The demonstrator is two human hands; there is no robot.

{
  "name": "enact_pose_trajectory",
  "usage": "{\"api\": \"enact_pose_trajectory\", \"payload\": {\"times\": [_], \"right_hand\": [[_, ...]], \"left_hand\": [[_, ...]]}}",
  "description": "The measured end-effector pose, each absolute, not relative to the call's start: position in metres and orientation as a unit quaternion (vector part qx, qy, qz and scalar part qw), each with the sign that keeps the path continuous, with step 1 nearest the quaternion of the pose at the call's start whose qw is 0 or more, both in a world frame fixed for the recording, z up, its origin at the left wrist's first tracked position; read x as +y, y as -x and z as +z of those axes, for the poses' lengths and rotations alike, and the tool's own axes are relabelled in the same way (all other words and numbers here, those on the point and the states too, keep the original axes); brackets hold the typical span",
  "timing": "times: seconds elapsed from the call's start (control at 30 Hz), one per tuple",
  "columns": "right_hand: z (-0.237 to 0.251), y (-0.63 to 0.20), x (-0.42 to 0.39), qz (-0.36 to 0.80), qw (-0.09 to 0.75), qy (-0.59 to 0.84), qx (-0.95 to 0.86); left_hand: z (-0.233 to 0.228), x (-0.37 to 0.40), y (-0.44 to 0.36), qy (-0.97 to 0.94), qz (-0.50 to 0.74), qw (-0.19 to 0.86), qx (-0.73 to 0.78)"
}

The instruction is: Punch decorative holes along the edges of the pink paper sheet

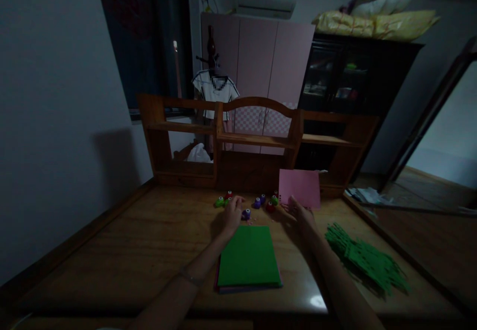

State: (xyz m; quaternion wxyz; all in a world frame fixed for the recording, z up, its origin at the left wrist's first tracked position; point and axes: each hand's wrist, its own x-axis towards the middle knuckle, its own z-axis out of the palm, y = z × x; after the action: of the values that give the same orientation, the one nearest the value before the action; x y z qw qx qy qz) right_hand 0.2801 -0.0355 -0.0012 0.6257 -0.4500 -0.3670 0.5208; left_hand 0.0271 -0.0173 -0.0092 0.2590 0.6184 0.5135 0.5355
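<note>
My right hand (pixel 301 214) grips the lower edge of a pink sheet of paper (pixel 299 186), which is held up off the table. Small dark holes show along the sheet's left and lower edges. My left hand (pixel 233 211) has its fingers bent together among small coloured pieces with white eye-like discs; whether anything is in them is hidden. Closest to it are a purple piece (pixel 246 214) and a green piece (pixel 219 202). More purple pieces (pixel 258 202) and a red piece (pixel 270 206) sit between my hands. Below lies a stack of green sheets (pixel 249 256) with other colours underneath.
On the right of the wooden table (pixel 149 250) lies a heap of cut green paper (pixel 365 258). Tiny pink scraps (pixel 250 221) are scattered above the stack. A wooden shelf unit (pixel 257 139) borders the table's far edge, and a wall stands on the left.
</note>
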Motion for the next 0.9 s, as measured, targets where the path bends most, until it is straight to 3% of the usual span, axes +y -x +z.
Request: {"api": "enact_pose_trajectory", "payload": {"times": [0.53,0.9], "right_hand": [[0.02,-0.26,-0.054,0.454,0.568,0.533,-0.433],[0.005,-0.267,-0.046,0.453,0.566,0.547,-0.418]], "left_hand": [[0.002,-0.022,-0.027,-0.595,0.599,0.266,0.465],[0.007,-0.029,-0.029,-0.609,0.588,0.271,0.457]]}}
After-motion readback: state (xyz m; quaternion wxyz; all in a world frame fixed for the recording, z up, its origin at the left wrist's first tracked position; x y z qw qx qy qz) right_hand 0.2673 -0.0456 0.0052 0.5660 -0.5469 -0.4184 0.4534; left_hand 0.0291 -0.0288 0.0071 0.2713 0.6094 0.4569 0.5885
